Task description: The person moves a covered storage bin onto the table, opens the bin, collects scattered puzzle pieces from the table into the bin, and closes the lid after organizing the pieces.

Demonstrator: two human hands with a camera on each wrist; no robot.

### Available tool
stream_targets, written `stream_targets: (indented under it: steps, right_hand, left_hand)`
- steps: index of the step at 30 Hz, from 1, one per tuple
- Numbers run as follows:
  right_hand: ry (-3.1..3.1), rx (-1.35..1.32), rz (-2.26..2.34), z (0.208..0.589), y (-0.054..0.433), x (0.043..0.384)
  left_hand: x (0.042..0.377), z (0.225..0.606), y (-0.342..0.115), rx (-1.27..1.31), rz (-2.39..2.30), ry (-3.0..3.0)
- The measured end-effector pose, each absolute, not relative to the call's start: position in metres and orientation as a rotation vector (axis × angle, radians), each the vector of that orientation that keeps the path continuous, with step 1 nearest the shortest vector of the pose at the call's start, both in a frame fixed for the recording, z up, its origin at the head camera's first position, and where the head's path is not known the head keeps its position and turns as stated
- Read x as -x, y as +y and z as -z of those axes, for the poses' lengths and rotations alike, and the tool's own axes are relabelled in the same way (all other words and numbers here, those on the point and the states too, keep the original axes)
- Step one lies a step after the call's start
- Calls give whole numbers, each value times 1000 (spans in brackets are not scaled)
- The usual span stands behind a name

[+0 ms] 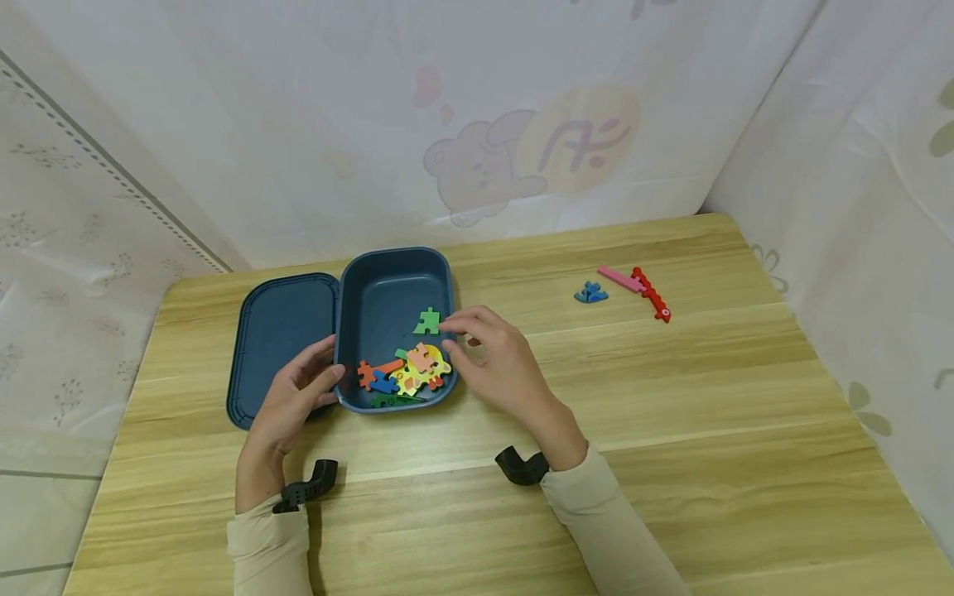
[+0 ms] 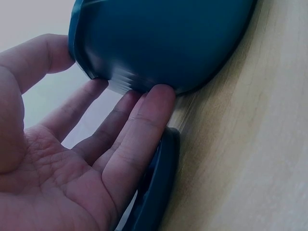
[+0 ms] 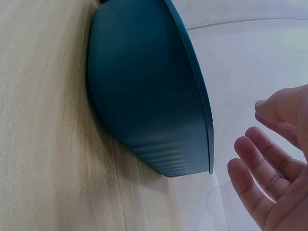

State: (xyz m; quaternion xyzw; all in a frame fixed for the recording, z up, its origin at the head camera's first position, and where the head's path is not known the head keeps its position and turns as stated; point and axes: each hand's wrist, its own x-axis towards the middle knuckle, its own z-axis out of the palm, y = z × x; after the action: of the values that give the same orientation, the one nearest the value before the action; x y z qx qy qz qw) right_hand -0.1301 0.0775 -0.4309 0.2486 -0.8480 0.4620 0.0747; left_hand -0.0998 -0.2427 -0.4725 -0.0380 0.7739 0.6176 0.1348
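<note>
wrist views near box [image 3: 144,82] (head above)

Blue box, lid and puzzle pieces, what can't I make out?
Head view: parts of the yellow pieces, covered by a peach piece.
Left wrist view: most of the lid, behind the left hand and cut off by the bottom edge.
Right wrist view: the inside of the box, hidden by its own wall.

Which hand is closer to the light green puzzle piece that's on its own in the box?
The right hand. It's just right of the light green piece. The left hand is farther away, holding the left side of the box.
</note>
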Motion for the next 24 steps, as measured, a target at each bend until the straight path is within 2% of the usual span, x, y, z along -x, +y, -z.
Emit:
stream_targets:
  steps: [24]
  right_hand:
    - [-2550, -513, -1186, 422, 116, 147]
  left_hand:
    - [99, 472, -243, 109, -1809, 2232]
